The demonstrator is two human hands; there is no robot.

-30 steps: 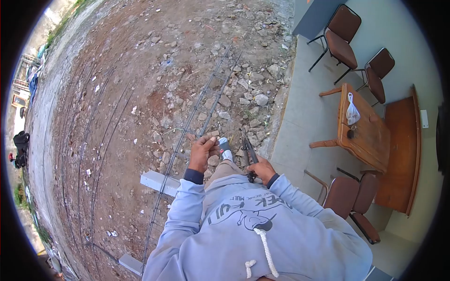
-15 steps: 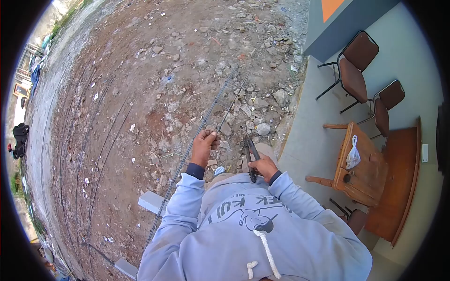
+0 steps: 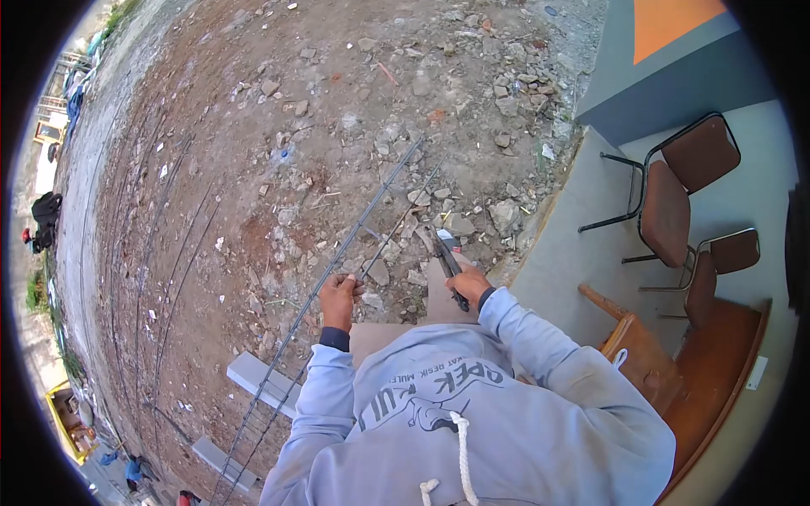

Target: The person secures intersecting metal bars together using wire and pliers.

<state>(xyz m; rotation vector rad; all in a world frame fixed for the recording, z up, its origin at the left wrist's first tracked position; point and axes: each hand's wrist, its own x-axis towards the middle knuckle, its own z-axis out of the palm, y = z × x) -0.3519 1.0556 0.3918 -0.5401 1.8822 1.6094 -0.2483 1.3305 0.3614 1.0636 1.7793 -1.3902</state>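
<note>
My right hand point(image 3: 469, 285) is closed around the dark handles of a pair of pincers point(image 3: 450, 263), whose jaws point away from me. Between my left hand point(image 3: 340, 299) and the ground, a long rebar frame point(image 3: 364, 226) slants across the view, made of thin parallel bars joined by short cross pieces. The left fingers are pinched together at its nearer bar; whether a small wire is also between them is too fine to see. My left wrist partly covers that bar. The pincers' head is apart from the frame, to its right.
Under the frame lie grey blocks point(image 3: 257, 379) on rubble-strewn soil point(image 3: 253, 169). Several loose rods point(image 3: 173, 312) stretch along the left. At right, a raised concrete floor point(image 3: 553, 240) holds brown chairs point(image 3: 666, 211) and a wooden table point(image 3: 645, 363). A dark bag point(image 3: 46, 219) sits far left.
The view has shifted and turned. My left hand is nearer my body along the rebar frame. The pincers' handles, spread earlier, are now closer together in my right hand.
</note>
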